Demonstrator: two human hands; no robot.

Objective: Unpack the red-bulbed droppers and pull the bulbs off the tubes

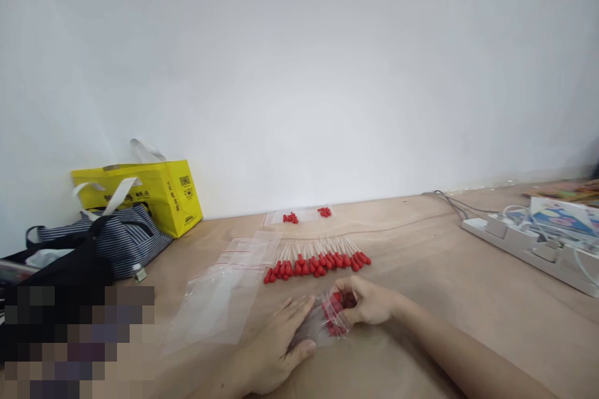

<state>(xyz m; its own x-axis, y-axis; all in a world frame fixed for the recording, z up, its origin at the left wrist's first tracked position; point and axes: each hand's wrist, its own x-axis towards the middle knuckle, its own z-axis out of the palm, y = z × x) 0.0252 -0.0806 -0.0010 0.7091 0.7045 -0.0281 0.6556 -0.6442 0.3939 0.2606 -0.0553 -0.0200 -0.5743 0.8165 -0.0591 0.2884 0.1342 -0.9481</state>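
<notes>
A small clear plastic bag holding several red-bulbed droppers lies on the brown table. My left hand rests flat on the bag's left part, fingers stretched out. My right hand is curled around the bag's right end, fingers closed on it. Just beyond lies a row of loose droppers with red bulbs toward me. Empty clear zip bags lie to the left of my hands.
Two filled bags with red bulbs lie near the wall. A yellow paper bag and a striped bag stand at the left. A white power strip with cables is at the right.
</notes>
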